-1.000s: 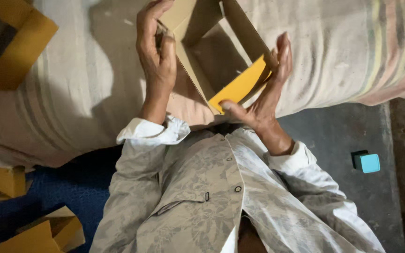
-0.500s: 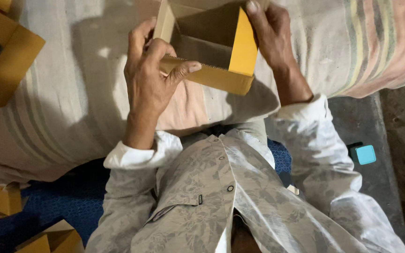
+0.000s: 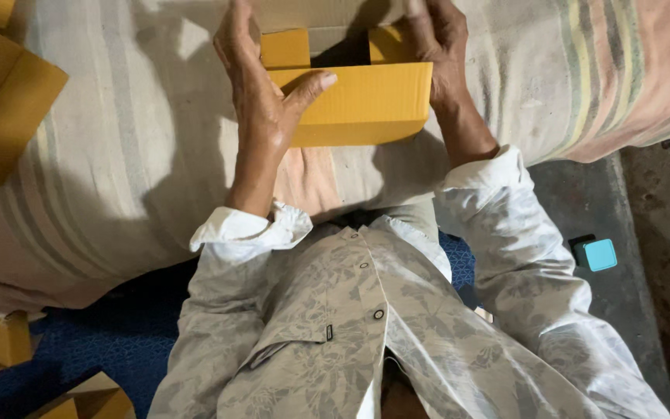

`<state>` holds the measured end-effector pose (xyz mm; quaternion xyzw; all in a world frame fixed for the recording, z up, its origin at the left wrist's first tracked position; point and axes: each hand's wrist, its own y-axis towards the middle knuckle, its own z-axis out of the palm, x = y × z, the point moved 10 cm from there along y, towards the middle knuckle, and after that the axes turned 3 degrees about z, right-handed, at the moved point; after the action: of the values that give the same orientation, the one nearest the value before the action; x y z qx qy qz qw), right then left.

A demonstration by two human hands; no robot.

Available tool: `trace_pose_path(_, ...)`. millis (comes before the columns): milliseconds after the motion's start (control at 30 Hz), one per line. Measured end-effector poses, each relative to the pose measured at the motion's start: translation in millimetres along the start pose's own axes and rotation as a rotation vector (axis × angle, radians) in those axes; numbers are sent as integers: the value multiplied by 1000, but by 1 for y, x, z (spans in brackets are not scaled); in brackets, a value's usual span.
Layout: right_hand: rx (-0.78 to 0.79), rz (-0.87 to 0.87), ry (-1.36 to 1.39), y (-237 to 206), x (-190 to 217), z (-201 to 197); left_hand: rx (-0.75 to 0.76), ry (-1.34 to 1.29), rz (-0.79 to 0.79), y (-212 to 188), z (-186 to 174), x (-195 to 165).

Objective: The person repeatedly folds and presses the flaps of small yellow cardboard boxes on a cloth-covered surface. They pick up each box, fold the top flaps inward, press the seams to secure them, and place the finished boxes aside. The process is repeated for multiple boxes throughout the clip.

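Observation:
A small yellow cardboard box (image 3: 362, 101) is held above a striped cloth at the top middle of the head view. Its long yellow side faces me and two short flaps stand up behind it. My left hand (image 3: 261, 93) grips the box's left end, thumb pressed across the front panel. My right hand (image 3: 440, 50) holds the right end, fingers over the top corner. Both forearms come up from pale patterned sleeves.
A striped cloth (image 3: 118, 178) covers the surface under the box. Another yellow box (image 3: 5, 116) lies at the upper left, and more cardboard pieces (image 3: 1, 341) sit at the lower left on blue fabric. A small turquoise block (image 3: 600, 254) rests on the grey floor at right.
The box has turned in my hands so its long yellow side now faces me instead of its open brown inside. Both hands shifted their grip to its ends.

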<state>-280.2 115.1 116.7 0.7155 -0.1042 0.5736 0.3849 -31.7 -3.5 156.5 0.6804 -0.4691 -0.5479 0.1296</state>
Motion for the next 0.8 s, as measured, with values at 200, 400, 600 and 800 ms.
trace_pose_path(200, 189, 60, 184, -13, 16, 13, 67, 28, -130, -4, 15, 27)
trace_pose_path(400, 166, 184, -100, -40, 28, 14, 176, 30, -156, -7, 26, 35)
trace_pose_path(600, 43, 256, 145, -49, 29, 16, 156, -341, -279, -10, 21, 48)
trace_pose_path(800, 72, 300, -304, 8, 13, 14, 102, -104, -244, 23, 34, 78)
